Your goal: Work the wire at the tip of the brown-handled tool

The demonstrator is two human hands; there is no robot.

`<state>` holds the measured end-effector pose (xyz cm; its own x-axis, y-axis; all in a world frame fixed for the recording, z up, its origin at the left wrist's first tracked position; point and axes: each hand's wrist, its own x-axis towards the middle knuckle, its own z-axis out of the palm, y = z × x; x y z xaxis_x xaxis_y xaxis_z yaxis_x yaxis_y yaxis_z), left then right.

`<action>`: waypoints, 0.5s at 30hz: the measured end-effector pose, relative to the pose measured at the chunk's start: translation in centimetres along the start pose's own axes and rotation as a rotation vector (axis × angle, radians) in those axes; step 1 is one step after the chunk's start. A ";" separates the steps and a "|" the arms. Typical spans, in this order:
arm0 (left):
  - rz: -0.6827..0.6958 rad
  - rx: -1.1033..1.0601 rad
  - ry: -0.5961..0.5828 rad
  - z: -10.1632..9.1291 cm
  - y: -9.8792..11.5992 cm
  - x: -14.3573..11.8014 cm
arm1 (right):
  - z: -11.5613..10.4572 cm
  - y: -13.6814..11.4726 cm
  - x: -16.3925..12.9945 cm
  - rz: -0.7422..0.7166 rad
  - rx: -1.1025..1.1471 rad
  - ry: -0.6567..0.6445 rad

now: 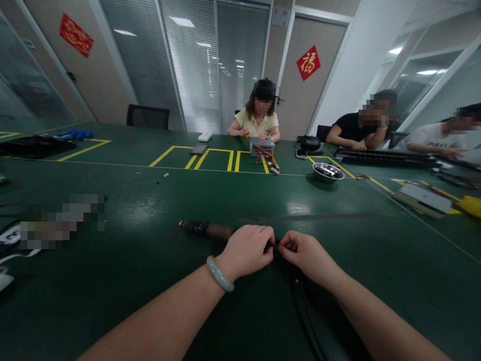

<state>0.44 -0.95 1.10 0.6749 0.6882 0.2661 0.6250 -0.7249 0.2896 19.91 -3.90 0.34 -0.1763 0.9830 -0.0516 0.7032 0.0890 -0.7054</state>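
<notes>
Your left hand [248,250] wraps the right end of a dark cylindrical tool [206,229] lying left-to-right on the near worktop [150,260]. Your right hand [306,253], just right, pinches a small dark part [275,244] between them; its cable [300,301] trails toward you.

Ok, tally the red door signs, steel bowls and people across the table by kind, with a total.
Red diamond-shaped paper door signs: 2
Round shiny steel bowl: 1
People seated across the green table: 3
Total: 6
</notes>
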 end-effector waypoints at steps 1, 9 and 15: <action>0.001 -0.001 0.004 0.0 0.0 0.0 | 0.0 0.1 0.0 -0.005 0.001 -0.001; -0.005 0.014 0.006 0.4 -0.1 0.1 | 0.0 -0.2 -0.2 -0.031 -0.031 0.028; -0.004 0.014 0.015 0.3 0.0 0.1 | 0.1 -0.3 -0.2 -0.029 -0.020 0.028</action>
<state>0.57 -0.89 0.82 0.6663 0.6915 0.2792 0.6332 -0.7224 0.2780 19.71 -4.16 0.48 -0.1773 0.9841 -0.0114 0.7118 0.1202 -0.6920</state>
